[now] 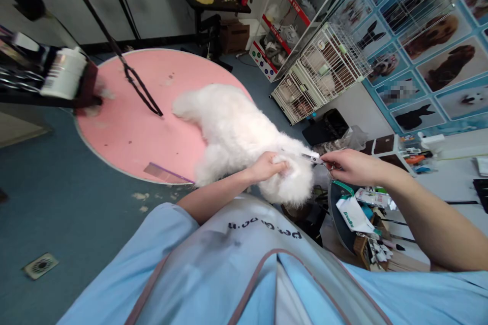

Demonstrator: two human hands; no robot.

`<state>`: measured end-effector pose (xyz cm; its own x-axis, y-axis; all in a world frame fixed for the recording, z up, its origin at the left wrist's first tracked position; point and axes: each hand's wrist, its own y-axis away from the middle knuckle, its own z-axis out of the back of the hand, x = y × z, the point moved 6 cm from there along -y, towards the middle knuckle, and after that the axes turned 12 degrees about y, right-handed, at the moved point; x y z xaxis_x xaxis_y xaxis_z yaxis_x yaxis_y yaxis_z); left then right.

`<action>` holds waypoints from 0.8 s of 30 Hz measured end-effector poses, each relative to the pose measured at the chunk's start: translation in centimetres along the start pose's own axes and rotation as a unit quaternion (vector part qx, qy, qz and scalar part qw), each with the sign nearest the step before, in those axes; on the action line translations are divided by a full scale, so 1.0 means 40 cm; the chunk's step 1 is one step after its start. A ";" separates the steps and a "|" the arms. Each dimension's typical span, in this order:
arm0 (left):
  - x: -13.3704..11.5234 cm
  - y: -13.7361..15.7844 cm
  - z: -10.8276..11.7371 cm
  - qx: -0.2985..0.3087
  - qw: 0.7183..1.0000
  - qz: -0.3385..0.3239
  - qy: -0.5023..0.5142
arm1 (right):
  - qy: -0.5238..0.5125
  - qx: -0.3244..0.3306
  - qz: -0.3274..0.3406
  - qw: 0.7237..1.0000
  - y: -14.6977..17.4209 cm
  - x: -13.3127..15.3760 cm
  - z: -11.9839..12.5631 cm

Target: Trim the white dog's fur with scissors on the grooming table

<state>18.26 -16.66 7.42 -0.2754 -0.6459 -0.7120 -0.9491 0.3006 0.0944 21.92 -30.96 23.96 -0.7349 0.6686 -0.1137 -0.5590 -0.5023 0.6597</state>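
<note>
A fluffy white dog (236,122) stands on a round pink grooming table (125,147), its head end towards my body and the right. My left hand (270,166) is closed on the fur at the dog's head. In my right hand (348,166) is a pair of scissors (313,158), its blades pointing left along the fur on top of the head. The far part of the blades is lost against the white coat. A comb (165,172) with a purple spine lies at the table's near edge, beside the dog's leg.
A black loop strap (143,91) hangs over the table. Bottles, among them a white one (64,73), sit in a holder at the left. White wire cages (320,71) stand behind. At right, a round tray (339,213) carries packets and tools. Fur clumps (141,196) lie on the floor.
</note>
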 end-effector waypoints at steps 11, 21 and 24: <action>-0.007 0.009 0.001 -0.003 1.000 -0.025 0.002 | -0.147 0.061 0.004 0.987 0.010 -0.014 -0.035; -0.007 0.013 0.010 -0.010 0.999 -0.044 -0.016 | -0.243 0.106 0.014 0.964 0.015 -0.008 -0.051; -0.010 0.017 0.011 -0.008 0.999 -0.046 -0.025 | -0.253 0.116 0.018 0.960 0.013 -0.008 -0.056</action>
<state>17.78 -15.89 7.47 -0.1790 -0.6349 -0.7516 -0.9725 0.2297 0.0375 21.00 -32.65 22.67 -0.4384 0.8636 0.2491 -0.3939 -0.4337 0.8104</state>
